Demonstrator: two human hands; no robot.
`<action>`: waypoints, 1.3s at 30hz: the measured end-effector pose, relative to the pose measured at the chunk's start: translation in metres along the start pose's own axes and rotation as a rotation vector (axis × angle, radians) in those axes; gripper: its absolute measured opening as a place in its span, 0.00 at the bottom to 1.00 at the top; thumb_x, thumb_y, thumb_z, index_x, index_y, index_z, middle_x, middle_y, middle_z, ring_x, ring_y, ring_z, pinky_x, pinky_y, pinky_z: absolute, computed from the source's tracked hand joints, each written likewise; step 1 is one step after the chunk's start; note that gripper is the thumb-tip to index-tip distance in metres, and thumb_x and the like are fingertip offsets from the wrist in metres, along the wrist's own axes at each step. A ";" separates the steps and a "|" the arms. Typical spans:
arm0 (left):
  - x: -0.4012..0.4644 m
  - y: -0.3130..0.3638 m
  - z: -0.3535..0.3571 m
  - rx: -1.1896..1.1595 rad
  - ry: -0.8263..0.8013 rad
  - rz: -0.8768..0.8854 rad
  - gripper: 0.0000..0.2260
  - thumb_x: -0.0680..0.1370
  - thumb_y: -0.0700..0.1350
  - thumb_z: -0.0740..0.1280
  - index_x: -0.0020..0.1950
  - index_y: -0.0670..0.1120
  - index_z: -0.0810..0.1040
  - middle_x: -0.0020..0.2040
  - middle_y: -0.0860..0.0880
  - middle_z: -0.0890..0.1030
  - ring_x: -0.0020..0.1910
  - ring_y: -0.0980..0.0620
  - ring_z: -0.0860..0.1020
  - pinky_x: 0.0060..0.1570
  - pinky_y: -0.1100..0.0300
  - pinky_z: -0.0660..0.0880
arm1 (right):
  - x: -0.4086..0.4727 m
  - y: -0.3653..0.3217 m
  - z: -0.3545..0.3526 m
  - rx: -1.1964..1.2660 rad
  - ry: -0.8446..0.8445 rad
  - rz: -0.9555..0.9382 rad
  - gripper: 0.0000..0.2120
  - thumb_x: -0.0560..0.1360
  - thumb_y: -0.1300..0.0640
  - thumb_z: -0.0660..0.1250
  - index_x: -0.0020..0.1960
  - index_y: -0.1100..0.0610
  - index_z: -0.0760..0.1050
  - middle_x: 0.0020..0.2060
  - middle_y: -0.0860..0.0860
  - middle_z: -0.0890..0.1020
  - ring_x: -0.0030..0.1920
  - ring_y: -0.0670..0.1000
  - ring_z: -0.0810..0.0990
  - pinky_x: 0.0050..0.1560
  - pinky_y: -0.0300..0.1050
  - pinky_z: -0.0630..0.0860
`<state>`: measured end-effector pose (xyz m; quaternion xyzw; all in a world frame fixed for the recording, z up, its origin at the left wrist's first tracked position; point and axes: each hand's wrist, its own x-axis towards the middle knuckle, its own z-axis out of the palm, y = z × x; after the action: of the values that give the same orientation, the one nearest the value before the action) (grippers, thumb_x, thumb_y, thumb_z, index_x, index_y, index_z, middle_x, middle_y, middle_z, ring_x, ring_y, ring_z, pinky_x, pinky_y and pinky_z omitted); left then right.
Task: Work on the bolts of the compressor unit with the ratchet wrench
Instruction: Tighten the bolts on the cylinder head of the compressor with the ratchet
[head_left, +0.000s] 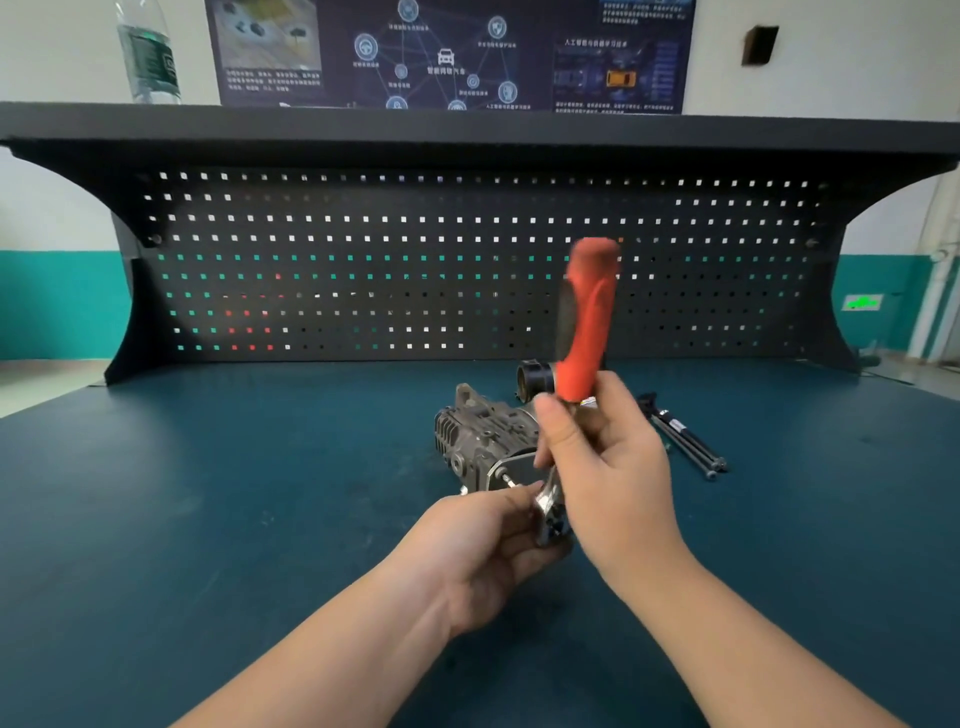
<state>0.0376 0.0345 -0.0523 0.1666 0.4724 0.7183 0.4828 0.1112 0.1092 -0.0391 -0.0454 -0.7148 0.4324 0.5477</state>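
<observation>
Compressor unit (485, 441) sits on the worktop (208, 493) just past centre, a bolt (506, 479) sticking out of its near end plate. Ratchet wrench (582, 364) is held nearly upright, red handle blurred, head down by the bolt.

Risks, as I judge them:
- Wrench head looks close to the bolt, but I cannot tell whether it is seated — swing it half-on and it slips and rounds the bolt head.
- Nothing clamps the unit; torque could roll it toward 9 o'clock on the worktop.
- Left fingertips sit right at the wrench head — a pinch point if it jumps.

Hands: right hand (608, 467) comes in from 5 o'clock, grip clamped on the lower handle, thumb up along it. Left hand (483, 540) comes in from 7 o'clock, fingers curled and pinching at the wrench head, beside the bolt.

Loose black rods (685, 441) lie at 3 o'clock of the unit, a black ring part (535, 379) at 12.
</observation>
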 end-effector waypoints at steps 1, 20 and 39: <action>0.000 0.000 0.000 -0.005 0.004 -0.007 0.08 0.75 0.34 0.65 0.39 0.35 0.82 0.37 0.39 0.83 0.33 0.47 0.81 0.32 0.57 0.81 | 0.002 0.003 -0.002 0.004 0.085 0.090 0.04 0.76 0.49 0.66 0.43 0.47 0.73 0.26 0.47 0.77 0.27 0.43 0.74 0.30 0.35 0.70; 0.003 0.002 0.000 0.022 -0.017 -0.025 0.05 0.77 0.35 0.64 0.46 0.35 0.79 0.37 0.40 0.82 0.33 0.48 0.81 0.33 0.58 0.81 | 0.005 0.014 -0.003 0.088 0.279 0.290 0.07 0.78 0.50 0.65 0.42 0.49 0.73 0.26 0.48 0.77 0.25 0.44 0.73 0.26 0.36 0.67; 0.005 0.001 0.000 0.011 -0.019 -0.014 0.05 0.77 0.36 0.64 0.48 0.36 0.78 0.40 0.41 0.83 0.37 0.48 0.81 0.38 0.57 0.81 | 0.012 0.024 -0.011 0.505 0.450 0.795 0.08 0.80 0.56 0.62 0.42 0.55 0.71 0.28 0.53 0.75 0.17 0.44 0.66 0.18 0.34 0.61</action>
<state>0.0347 0.0383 -0.0525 0.1729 0.4731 0.7106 0.4913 0.1052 0.1371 -0.0461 -0.2716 -0.3802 0.7456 0.4752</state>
